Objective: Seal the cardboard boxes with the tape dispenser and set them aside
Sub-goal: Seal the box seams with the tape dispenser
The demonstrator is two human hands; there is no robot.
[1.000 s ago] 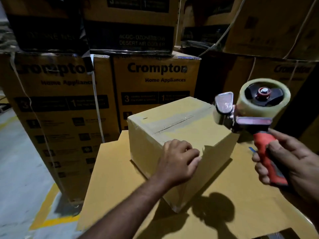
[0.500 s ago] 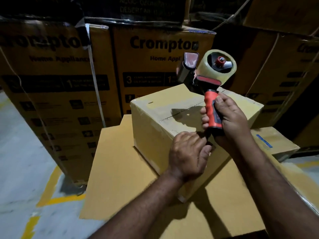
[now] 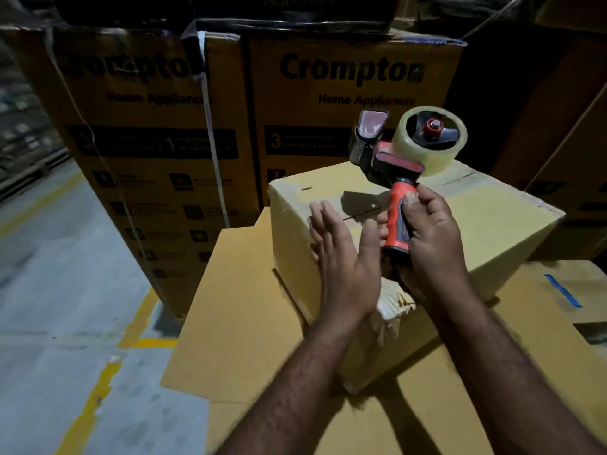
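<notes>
The box [image 3: 492, 218] was set on a flat cardboard sheet [image 3: 249, 307] in front of tall printed cartons [image 3: 328, 93], its top flaps closed and the seam [image 3: 460, 180] between them visible across the top. The tape dispenser [image 3: 394, 165] was held above the near part of that top by the right hand [image 3: 430, 234], whose fingers and thumb were wrapped round the red handle [image 3: 399, 211]; the roll of clear tape [image 3: 427, 159] was carried uppermost. The left hand [image 3: 345, 257] was held flat, fingers straight and close together, at the near upper edge of the box, just beside the handle; whether it pressed on the card could not be told. The step in hand was judged to be the start of a strip along the seam. It would be done well if the tape's end were anchored on the near face below the edge and smoothed down by the flat hand. The dispenser would then be drawn along the seam in one steady pull, with the flaps held level so that no crease was trapped.
</notes>
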